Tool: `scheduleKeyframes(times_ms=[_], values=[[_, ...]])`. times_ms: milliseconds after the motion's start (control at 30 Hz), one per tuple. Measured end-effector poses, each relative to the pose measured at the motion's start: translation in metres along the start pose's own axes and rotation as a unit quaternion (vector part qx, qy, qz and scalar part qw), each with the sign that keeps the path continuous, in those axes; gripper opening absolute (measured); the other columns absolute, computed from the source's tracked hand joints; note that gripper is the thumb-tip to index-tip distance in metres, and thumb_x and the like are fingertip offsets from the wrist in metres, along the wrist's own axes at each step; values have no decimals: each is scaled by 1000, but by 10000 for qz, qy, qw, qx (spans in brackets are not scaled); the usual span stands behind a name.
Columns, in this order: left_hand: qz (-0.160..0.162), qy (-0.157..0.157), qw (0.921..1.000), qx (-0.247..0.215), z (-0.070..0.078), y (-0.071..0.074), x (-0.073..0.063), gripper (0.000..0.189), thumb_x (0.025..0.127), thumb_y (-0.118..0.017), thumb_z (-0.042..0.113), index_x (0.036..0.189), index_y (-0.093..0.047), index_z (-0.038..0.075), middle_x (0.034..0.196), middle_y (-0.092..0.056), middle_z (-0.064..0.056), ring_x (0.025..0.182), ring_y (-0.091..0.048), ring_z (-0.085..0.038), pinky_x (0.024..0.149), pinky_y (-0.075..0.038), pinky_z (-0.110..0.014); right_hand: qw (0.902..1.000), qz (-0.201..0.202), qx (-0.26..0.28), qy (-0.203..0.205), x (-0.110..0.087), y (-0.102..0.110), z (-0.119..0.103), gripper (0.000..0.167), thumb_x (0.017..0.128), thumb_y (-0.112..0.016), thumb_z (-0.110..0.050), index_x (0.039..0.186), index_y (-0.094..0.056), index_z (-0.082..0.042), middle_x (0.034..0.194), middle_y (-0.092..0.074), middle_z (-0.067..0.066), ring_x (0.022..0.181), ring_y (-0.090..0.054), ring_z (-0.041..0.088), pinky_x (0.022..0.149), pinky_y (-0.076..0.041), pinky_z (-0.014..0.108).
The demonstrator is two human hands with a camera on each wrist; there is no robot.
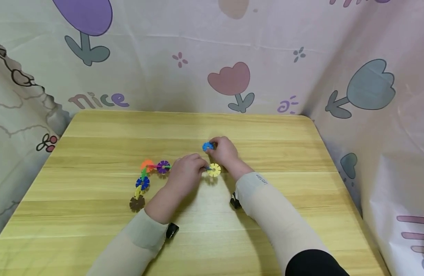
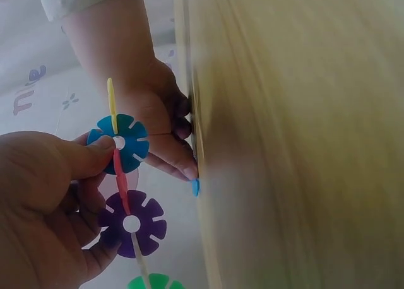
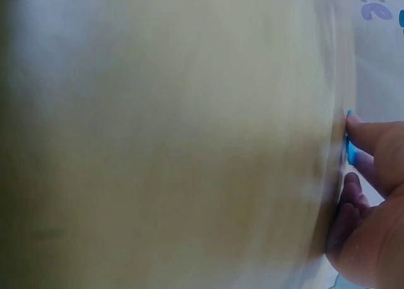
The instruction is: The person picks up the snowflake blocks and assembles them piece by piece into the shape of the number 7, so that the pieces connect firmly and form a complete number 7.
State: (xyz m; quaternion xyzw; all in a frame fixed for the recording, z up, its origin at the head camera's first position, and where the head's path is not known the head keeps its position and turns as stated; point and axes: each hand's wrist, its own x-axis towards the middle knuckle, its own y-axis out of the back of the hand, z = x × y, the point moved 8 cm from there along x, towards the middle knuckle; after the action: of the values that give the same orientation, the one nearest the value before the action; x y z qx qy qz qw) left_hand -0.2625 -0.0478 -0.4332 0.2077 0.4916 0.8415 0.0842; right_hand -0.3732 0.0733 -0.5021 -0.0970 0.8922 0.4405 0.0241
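Note:
My left hand (image 1: pixel 187 171) pinches a blue notched snowflake disc (image 2: pixel 134 151) between thumb and fingers. That disc belongs to a chain of slotted-together plastic discs. A yellow disc (image 1: pixel 215 170) sticks out at the chain's right end, and a red disc (image 2: pixel 121 178) joins the blue one to a purple disc (image 2: pixel 149 231). Part of the chain is hidden behind the left hand in the head view. Farther back and to the right, my right hand (image 1: pixel 226 151) pinches a loose light blue disc (image 1: pixel 206 147) by its edge, close over the table.
From the left hand the chain runs leftward past another purple disc (image 1: pixel 160 168) to an orange disc (image 1: pixel 148 164). There it bends toward the front, ending in a brown disc (image 1: pixel 137 204). A printed cloth (image 1: pixel 146 76) hangs behind the wooden table (image 1: pixel 284 153).

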Motion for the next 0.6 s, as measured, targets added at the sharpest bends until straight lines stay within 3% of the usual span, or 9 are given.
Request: scheduleKeyframes(times_ms=[367, 600], values=[[-151, 134, 9998, 85, -3, -5, 1, 8, 98, -75, 10, 100, -83, 14, 100, -75, 1, 95, -72, -24, 86, -58, -46, 9964, 405, 742, 102, -15, 11, 12, 29, 100, -76, -16, 128, -68, -11, 102, -70, 8, 93, -65, 25, 84, -54, 40], [-234, 212, 9994, 132, -1, -2, 5, 9, 100, -74, 12, 102, -82, 14, 102, -76, 0, 96, -73, -25, 87, -59, -46, 9802, 713, 1845, -10, -32, 21, 30, 20, 101, -72, -6, 121, -72, -3, 93, -67, 10, 86, -61, 21, 72, -50, 30]])
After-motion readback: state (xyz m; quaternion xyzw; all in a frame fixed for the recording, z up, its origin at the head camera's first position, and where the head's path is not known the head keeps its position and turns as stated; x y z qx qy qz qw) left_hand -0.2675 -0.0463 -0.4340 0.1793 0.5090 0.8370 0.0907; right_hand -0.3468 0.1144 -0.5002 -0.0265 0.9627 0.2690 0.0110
